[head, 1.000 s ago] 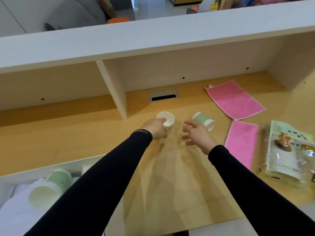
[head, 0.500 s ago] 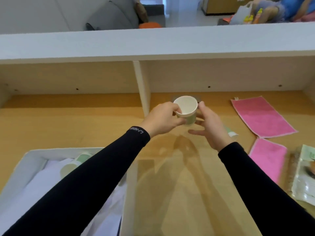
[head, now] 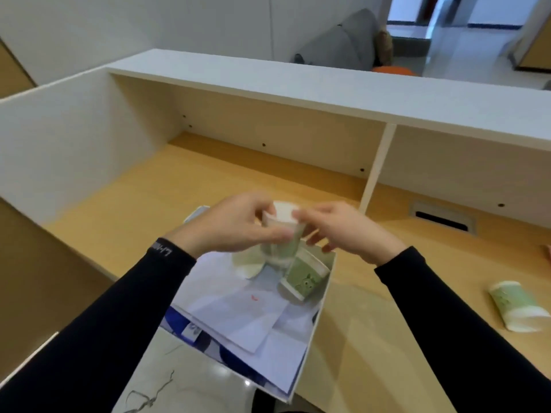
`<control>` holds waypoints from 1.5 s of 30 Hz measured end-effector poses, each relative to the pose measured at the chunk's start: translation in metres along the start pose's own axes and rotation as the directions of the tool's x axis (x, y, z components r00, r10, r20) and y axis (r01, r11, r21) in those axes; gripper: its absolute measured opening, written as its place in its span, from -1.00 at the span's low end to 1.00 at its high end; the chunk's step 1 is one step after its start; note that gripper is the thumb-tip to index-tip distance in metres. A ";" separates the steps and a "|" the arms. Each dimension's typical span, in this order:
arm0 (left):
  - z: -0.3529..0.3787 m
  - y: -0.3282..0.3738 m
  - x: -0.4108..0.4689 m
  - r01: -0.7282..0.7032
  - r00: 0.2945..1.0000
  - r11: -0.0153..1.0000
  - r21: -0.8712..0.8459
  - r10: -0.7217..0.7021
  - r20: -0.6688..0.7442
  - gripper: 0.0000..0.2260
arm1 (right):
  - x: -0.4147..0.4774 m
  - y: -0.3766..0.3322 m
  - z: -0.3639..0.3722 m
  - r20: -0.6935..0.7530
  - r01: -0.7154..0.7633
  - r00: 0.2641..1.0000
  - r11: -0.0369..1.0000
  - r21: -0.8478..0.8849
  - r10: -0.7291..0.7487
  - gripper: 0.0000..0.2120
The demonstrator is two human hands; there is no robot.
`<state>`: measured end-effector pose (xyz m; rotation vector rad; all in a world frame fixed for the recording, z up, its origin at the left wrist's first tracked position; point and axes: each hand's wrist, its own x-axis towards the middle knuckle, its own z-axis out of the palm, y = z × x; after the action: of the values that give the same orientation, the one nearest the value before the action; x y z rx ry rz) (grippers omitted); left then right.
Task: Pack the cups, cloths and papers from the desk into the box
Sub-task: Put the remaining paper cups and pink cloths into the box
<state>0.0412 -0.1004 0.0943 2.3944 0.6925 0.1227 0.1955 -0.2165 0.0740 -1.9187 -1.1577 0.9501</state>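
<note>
Paper cup (head: 281, 231) upright between both hands, mouth upward

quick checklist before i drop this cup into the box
1. Cup held: ok, left hand grips it, right hand touches it.
2. Cup above box: ok.
3. Landing spot free: cannot tell, two cups lie right beneath.
4. Papers already in box: ok.
5. Desk cleared of cups: not ok, one cup on its side remains at right.
6. Cup empty: cannot tell, blurred.
</note>
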 end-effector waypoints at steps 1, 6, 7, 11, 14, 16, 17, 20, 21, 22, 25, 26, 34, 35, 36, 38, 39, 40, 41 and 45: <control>-0.001 -0.007 -0.007 0.060 0.993 0.997 0.053 -0.066 0.099 -0.63 | 0.001 0.001 0.006 0.090 -0.011 0.996 0.997 -0.073 0.018 -0.68; 0.005 -0.015 -0.009 0.109 0.977 0.994 -0.005 -0.106 0.185 -0.58 | 0.004 0.008 0.003 -0.017 -0.017 1.000 0.997 0.078 0.018 -0.78; 0.005 -0.011 -0.001 0.093 0.989 0.994 -0.052 -0.086 0.117 -0.59 | 0.004 0.010 -0.004 -0.092 -0.011 0.996 0.992 0.129 0.023 -0.79; 0.015 0.023 0.038 -0.041 0.996 0.993 -0.108 0.032 -0.084 -0.81 | -0.007 0.032 -0.031 -0.284 -0.011 0.957 0.984 0.181 0.063 -0.91; 0.040 0.059 0.067 -0.149 0.986 0.984 -0.095 0.140 -0.088 -0.87 | -0.026 0.059 -0.049 -0.410 -0.032 0.903 0.973 0.228 0.126 -0.93; 0.065 0.085 0.084 -0.205 0.979 0.973 -0.105 0.203 -0.024 -0.89 | -0.044 0.082 -0.063 -0.510 -0.053 0.841 0.964 0.259 0.183 -0.86; 0.081 0.099 0.092 -0.232 0.972 0.967 -0.105 0.235 0.018 -0.91 | -0.053 0.094 -0.071 -0.560 -0.075 0.801 0.964 0.255 0.210 -0.82; 0.132 0.138 0.112 -0.302 0.937 0.949 -0.097 0.313 0.152 -0.93 | -0.087 0.134 -0.095 -0.701 -0.183 0.667 0.968 0.174 0.252 -0.74; 0.150 0.150 0.117 -0.313 0.925 0.945 -0.094 0.326 0.197 -0.93 | -0.100 0.147 -0.103 -0.737 -0.218 0.622 0.962 0.163 0.266 -0.72; 0.167 0.162 0.122 -0.322 0.912 0.942 -0.092 0.334 0.236 -0.93 | -0.112 0.159 -0.111 -0.758 -0.250 0.585 0.953 0.169 0.288 -0.70; 0.214 0.189 0.133 -0.295 0.892 0.946 -0.133 0.323 0.317 -0.88 | -0.146 0.199 -0.127 -0.758 -0.319 0.513 0.909 0.268 0.403 -0.65; 0.229 0.195 0.136 -0.261 0.890 0.953 -0.152 0.299 0.343 -0.82 | -0.156 0.211 -0.130 -0.745 -0.338 0.493 0.888 0.312 0.450 -0.62; 0.304 0.204 0.147 0.079 0.811 0.946 -0.314 0.122 0.572 -0.50 | -0.178 0.262 -0.123 -0.487 -0.083 0.501 0.600 0.796 0.715 -0.53; 0.307 0.203 0.151 0.138 0.815 0.928 -0.346 0.092 0.572 -0.51 | -0.175 0.264 -0.120 -0.461 -0.051 0.527 0.568 0.821 0.714 -0.54; 0.311 0.203 0.154 0.200 0.815 0.899 -0.389 0.068 0.576 -0.50 | -0.172 0.267 -0.118 -0.449 -0.038 0.548 0.557 0.830 0.705 -0.55; 0.320 0.203 0.160 0.314 0.810 0.814 -0.489 0.039 0.585 -0.47 | -0.166 0.273 -0.115 -0.449 -0.046 0.572 0.573 0.818 0.687 -0.55; 0.324 0.204 0.163 0.354 0.813 0.771 -0.530 0.026 0.581 -0.46 | -0.162 0.276 -0.114 -0.450 -0.042 0.583 0.578 0.815 0.677 -0.54; 0.328 0.204 0.166 0.379 0.817 0.737 -0.560 0.018 0.577 -0.47 | -0.158 0.280 -0.114 -0.448 -0.034 0.591 0.576 0.817 0.671 -0.54; 0.332 0.204 0.169 0.395 0.816 0.714 -0.577 0.016 0.578 -0.49 | -0.153 0.282 -0.114 -0.441 -0.026 0.594 0.564 0.826 0.673 -0.54; 0.344 0.200 0.172 0.372 0.826 0.739 -0.561 0.012 0.564 -0.64 | -0.148 0.286 -0.112 -0.482 0.063 0.546 0.540 0.839 0.685 -0.64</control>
<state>0.3652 -0.3354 -0.0727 1.5437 0.4992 -0.3413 0.3573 -0.4759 -0.0766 -1.4754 0.2620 0.5017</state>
